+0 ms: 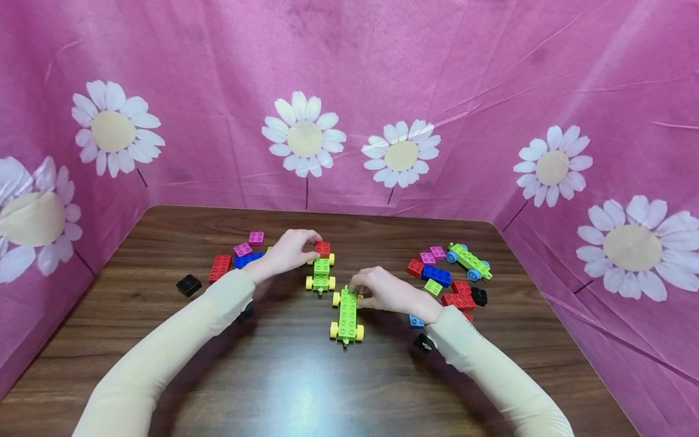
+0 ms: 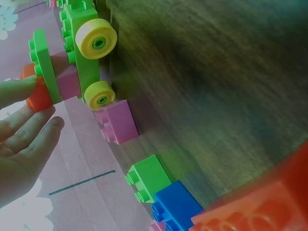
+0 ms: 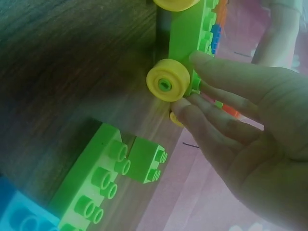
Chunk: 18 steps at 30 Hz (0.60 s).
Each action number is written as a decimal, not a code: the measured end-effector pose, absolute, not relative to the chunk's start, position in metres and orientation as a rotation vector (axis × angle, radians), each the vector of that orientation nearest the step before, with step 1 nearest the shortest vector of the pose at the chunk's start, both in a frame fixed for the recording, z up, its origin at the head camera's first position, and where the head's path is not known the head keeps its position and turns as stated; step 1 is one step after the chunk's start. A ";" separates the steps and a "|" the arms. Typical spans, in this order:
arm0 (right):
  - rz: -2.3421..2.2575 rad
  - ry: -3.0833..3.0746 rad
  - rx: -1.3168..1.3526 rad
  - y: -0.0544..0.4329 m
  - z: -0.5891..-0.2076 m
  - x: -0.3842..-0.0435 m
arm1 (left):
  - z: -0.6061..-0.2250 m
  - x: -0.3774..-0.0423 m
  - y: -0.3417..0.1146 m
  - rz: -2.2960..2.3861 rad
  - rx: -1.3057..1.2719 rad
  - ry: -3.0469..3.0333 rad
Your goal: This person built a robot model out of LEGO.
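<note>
Fingers (image 2: pixel 41 144) of the left hand (image 1: pixel 285 251) pinch a red brick (image 1: pixel 324 247) atop a green car (image 1: pixel 321 267) toward the counter's (image 1: pixel 262 376) far edge; the right hand (image 1: pixel 388 289) apparently grips a nearer chassis (image 1: pixel 347 315) by its end.

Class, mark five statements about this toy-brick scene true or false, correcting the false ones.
1. The left grip holds the red brick atop a yellow-wheeled car. True.
2. The blue-wheeled chassis sits untouched on the table. True.
3. The right grip holds that blue-wheeled chassis. False: it holds a yellow-wheeled lime chassis.
4. In the head view, the leftmost brick is blue. False: it is black.
5. White daisies pattern the pink cloth. True.
</note>
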State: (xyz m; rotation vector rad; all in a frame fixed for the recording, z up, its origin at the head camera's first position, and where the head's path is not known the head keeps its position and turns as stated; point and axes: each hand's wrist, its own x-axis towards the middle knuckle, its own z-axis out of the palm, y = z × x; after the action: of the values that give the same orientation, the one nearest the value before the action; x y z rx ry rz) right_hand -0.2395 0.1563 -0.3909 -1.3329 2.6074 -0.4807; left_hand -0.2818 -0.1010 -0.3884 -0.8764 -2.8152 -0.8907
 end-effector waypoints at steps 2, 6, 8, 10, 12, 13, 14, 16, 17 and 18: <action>-0.490 2.608 -1.345 0.156 -0.392 -0.240 | -0.387 -0.285 -0.100 -0.900 -0.859 -2.833; -0.500 2.617 -1.340 0.156 -0.394 -0.240 | -0.386 -0.291 -0.098 -0.910 -0.828 -2.859; -0.501 2.619 -1.336 0.156 -0.394 -0.241 | -0.386 -0.293 -0.097 -0.898 -0.819 -2.860; -0.499 2.621 -1.331 0.156 -0.394 -0.241 | -0.386 -0.296 -0.097 -0.882 -0.816 -2.855; -0.489 2.622 -1.331 0.156 -0.395 -0.241 | -0.387 -0.299 -0.096 -0.875 -0.808 -2.852; -0.486 2.618 -1.323 0.156 -0.394 -0.241 | -0.387 -0.300 -0.096 -0.875 -0.807 -2.850; -0.485 2.614 -1.315 0.156 -0.394 -0.240 | -0.388 -0.302 -0.096 -0.881 -0.800 -2.855; -0.485 2.602 -1.301 0.157 -0.393 -0.239 | -0.389 -0.304 -0.096 -0.881 -0.791 -2.861; -0.485 2.595 -1.297 0.157 -0.393 -0.239 | -0.389 -0.305 -0.096 -0.886 -0.784 -2.866; -0.489 2.588 -1.290 0.157 -0.393 -0.239 | -0.390 -0.306 -0.096 -0.884 -0.779 -2.868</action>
State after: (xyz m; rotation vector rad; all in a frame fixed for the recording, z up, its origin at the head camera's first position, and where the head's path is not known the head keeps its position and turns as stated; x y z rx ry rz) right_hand -0.2386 0.1572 -0.3927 -1.2901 2.5881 -0.4890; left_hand -0.3060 -0.0964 -0.3897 -0.7787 -2.8680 -0.8835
